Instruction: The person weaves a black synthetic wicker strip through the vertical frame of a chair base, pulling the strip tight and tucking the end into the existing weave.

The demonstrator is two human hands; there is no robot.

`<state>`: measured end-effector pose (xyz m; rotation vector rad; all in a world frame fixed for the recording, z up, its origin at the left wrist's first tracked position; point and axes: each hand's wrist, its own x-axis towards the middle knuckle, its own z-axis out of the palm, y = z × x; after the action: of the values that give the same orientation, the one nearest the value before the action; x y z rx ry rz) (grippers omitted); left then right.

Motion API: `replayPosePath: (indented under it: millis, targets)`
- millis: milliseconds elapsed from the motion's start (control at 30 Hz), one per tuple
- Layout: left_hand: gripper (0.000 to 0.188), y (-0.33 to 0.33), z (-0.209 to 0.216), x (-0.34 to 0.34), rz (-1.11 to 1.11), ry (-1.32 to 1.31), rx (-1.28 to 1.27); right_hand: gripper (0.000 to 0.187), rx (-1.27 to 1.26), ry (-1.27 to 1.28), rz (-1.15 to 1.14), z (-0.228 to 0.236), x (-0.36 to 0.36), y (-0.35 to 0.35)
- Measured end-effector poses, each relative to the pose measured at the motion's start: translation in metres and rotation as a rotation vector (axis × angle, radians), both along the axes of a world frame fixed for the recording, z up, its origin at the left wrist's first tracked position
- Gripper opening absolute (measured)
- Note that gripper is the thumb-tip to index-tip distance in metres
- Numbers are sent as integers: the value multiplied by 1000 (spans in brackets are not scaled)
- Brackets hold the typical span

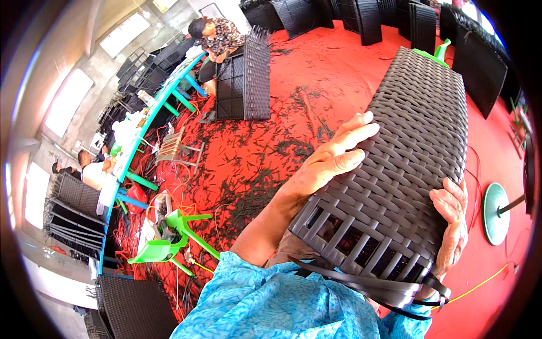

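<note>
A long dark woven wicker panel (412, 147) lies tilted in front of me, its near end unfinished with open gaps and loose flat strands hanging down. My left hand (339, 155) lies flat with fingers spread on the panel's left edge. My right hand (451, 226) grips the panel's right edge near the lower end, fingers curled around it. A green plastic piece (435, 53) sticks out at the panel's far end. My blue patterned sleeves show at the bottom.
Red floor (316, 85) strewn with dark strand cuttings. A person (217, 39) works on an upright wicker frame (245, 79). A long turquoise table (152, 121) runs left, with another person (93, 169) beside it. An overturned green chair (169, 240), finished panels (361, 17) and a round stand base (497, 212) stand around.
</note>
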<state>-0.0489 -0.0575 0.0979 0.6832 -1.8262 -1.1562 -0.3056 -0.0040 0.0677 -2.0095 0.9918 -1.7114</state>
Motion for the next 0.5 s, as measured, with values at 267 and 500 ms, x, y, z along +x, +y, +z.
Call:
replayPosePath:
  millis: [267, 500]
  targets:
    - [48, 7, -3, 3, 9, 35, 28, 50, 7, -6, -10, 0, 4, 6]
    - [45, -3, -10, 7, 165, -53, -86, 32, -34, 85, 100, 7, 0, -4]
